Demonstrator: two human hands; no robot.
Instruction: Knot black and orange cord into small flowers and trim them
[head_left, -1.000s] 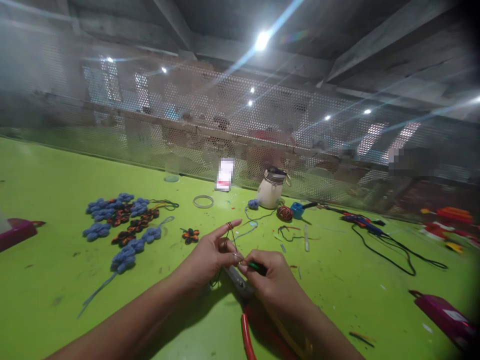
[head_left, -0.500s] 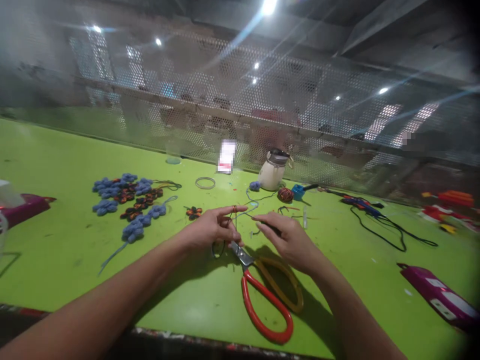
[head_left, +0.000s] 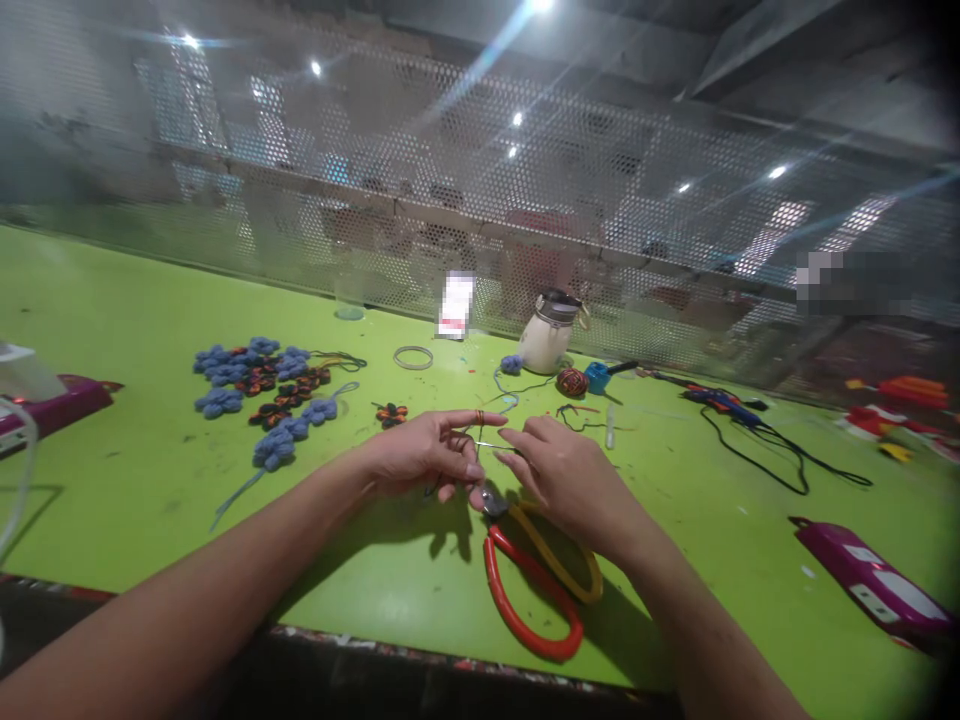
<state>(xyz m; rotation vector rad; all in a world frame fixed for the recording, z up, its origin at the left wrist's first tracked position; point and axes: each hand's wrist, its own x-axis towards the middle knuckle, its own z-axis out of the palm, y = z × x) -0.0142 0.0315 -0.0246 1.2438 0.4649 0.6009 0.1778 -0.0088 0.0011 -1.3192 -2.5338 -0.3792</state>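
Observation:
My left hand has its index finger stretched out, with dark yarn looped round it. Its thumb and other fingers are pinched together on the yarn. Facing it, my right hand is closed on a thin metal crochet hook, whose tip points at the yarn under the left index finger. The scissors, with one red and one yellow handle, lie on the table below both hands; the left fingers hide their blades. A small black and orange crocheted flower rests beyond my left wrist.
Blue crocheted flowers lie in a group at left. Farther back stand a phone, a bracelet-like ring and a bottle, with a multicoloured yarn ball nearby. A purple power strip is at right; another lies left.
The hook's shaft has come into plain view between my hands as the right hand has turned slightly. My left hand has shifted a little right, covering the scissor blades. The camera view has tilted slightly.

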